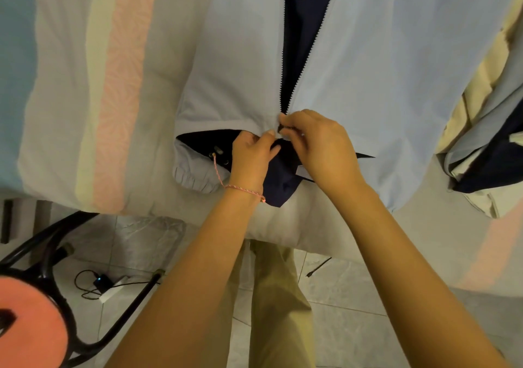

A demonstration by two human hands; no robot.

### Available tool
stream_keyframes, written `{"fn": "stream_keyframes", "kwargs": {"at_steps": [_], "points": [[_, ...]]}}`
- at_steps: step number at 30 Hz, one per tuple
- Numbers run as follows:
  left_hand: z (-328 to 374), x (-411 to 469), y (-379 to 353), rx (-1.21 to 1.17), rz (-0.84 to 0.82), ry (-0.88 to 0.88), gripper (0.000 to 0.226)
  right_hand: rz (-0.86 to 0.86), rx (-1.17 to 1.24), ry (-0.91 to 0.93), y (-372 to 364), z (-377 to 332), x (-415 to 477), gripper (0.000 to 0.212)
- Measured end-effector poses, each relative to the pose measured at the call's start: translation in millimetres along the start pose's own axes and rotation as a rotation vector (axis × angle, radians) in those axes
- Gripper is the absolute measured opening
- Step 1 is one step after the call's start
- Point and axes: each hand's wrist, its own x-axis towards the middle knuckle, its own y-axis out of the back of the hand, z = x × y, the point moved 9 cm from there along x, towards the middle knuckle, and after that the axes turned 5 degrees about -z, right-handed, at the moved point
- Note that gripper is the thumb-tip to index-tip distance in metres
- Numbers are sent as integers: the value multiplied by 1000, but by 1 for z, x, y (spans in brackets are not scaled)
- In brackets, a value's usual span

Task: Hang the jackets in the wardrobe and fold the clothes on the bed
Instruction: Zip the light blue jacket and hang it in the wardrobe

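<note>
**Grip.** The right hand [319,147] pinches the small dark lower end of the zipper [304,64] between thumb and curled forefinger. The left hand [250,155], touching it from the left, pinches the hem of the jacket [382,70] with the thumb on top and the fingers curled beneath the cloth. Both hands meet at the foot of the front opening.

**Task object.** The jacket is pale blue and lies spread flat on the bed [113,98], hem toward the person. Above the grip the two rows of zipper teeth part into a narrow V, exposing the navy lining [305,5]. Just below the grip the lining shows again as a turned-out corner. Left of the left hand the hem is lifted, and a gathered elastic edge [192,175] lies under it. Whether the zipper ends are engaged cannot be told.

**Wrist.** A pink braided bracelet [246,188] circles the left wrist, with a loose strand running up beside the hand.

**Surroundings.** The bed cover under the jacket carries pale yellow and pink stripes to the left of the grip. Well to the right lies a second bundled garment [486,152] in blue, navy and cream. Below the hands, past the bed edge, are the person's khaki trousers [280,297] and a tiled floor [353,297]. Far lower left stand a black-framed chair [28,319] with a red seat and a white power strip [111,290] with a plugged-in cable.
</note>
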Motion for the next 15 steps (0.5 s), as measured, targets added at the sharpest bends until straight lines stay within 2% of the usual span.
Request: {"fn": "stream_keyframes", "kwargs": {"at_steps": [3, 8, 15], "points": [[3, -2, -7, -4, -69, -81, 8, 7, 48, -64, 1, 4, 7, 21], [9, -5, 1, 35, 5, -178, 6, 45, 118, -185, 3, 11, 5, 12], [29, -17, 14, 141, -14, -206, 10, -34, -49, -83, 15, -15, 20, 15]]}}
